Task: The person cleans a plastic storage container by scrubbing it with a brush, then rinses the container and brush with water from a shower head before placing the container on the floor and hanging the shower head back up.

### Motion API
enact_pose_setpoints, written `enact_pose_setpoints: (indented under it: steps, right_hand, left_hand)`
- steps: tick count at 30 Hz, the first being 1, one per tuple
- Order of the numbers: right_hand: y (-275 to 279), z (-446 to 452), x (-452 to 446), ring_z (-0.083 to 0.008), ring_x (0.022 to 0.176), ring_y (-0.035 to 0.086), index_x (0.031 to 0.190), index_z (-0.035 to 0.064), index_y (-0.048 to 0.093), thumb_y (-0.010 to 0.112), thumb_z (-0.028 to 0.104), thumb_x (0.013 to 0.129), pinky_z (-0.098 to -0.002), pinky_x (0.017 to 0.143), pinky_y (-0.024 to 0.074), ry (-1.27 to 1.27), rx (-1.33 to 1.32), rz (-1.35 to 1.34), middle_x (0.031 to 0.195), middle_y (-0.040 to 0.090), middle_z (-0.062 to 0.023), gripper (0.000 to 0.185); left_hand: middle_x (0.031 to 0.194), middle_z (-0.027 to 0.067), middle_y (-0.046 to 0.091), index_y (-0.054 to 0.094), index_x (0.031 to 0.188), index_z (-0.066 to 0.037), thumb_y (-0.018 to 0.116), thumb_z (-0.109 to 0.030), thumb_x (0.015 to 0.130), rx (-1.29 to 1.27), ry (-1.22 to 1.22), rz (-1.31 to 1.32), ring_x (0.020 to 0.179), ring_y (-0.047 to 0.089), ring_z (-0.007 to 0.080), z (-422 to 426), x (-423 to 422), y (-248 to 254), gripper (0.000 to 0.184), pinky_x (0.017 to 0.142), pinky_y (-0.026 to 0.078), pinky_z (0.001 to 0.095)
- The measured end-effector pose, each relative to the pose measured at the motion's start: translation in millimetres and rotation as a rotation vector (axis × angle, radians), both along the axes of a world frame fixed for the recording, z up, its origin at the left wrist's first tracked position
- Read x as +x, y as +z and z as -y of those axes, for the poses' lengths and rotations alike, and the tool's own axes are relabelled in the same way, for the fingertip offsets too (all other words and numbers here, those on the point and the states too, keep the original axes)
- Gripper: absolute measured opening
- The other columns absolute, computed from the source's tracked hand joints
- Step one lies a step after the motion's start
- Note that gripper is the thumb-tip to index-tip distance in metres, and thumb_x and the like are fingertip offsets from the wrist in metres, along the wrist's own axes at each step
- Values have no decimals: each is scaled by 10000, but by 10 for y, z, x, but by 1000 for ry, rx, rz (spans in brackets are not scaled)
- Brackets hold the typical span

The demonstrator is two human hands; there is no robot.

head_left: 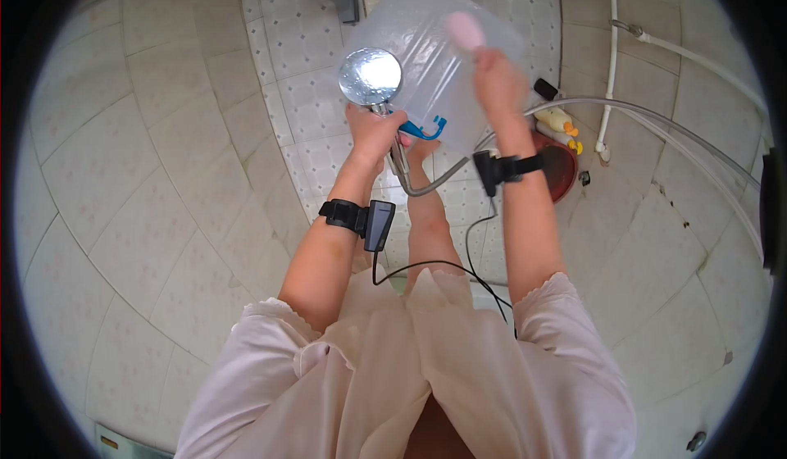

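in the head view, the left hand (375, 138) is at twelve o'clock, its fingers wrapped around the handle of a shiny shower head (370, 77), whose round face is just beside the hand at its twelve. a grey hose (438, 185) bends from the handle and sweeps off toward three o'clock. the right hand (500, 90) is at one o'clock, slightly blurred, its fingers closed on a pink thing (465, 31) too smeared to name. the pink thing appears in front of a clear plastic box (430, 61), which lies between twelve and one o'clock; whether they touch i cannot tell. a blue handle (424, 131) shows near the left hand, at its three, by the box's edge. at two o'clock, yellowish bottles (557, 121) lie near a red basin (558, 176). patterned tiles (307, 57) cover the floor at eleven o'clock. each forearm wears a black band (343, 214).
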State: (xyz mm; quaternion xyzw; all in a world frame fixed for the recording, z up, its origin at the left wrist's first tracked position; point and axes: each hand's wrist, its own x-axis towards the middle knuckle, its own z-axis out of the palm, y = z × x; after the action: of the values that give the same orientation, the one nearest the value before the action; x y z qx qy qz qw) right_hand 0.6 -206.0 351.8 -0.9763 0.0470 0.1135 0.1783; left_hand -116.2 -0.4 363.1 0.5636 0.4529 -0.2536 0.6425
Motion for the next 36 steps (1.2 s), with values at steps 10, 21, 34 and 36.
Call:
enact_pose_setpoints:
  steps: [10, 21, 34, 36]
  right_hand:
    - [60, 184, -555, -435, 920, 701, 1115, 212, 700, 471, 473, 1039, -546, 795, 544, 524, 169, -497, 933, 740, -177, 356]
    - [-48, 529, -679, -456, 907, 702, 1134, 216, 746, 439, 535, 1048, -535, 758, 551, 650, 29, -507, 907, 734, -200, 451]
    - [-238, 1316, -1604, -430, 853, 709, 1053, 175, 763, 504, 529, 1035, -512, 731, 558, -187, 183, -434, 850, 721, -201, 439]
    - [-346, 1212, -1744, -435, 855, 710, 1064, 180, 763, 498, 535, 1038, -520, 735, 557, -288, 136, -444, 849, 719, -211, 445]
  left_hand:
    - [814, 113, 694, 660, 963, 25, 683, -137, 871, -23, -49, 98, 560, 663, 175, -87, -273, -200, 189, 531, 537, 303]
    - [805, 76, 682, 668, 940, 25, 699, -141, 844, -16, -152, 59, 580, 663, 158, -66, -456, -73, 195, 561, 523, 301]
    - [746, 84, 665, 638, 944, 61, 687, -68, 823, 55, -326, 19, 568, 650, 151, 54, -439, -65, 183, 522, 517, 297]
    - [731, 81, 670, 659, 914, 60, 686, -90, 827, -1, -250, 20, 563, 651, 147, 77, -383, -11, 176, 523, 517, 296]
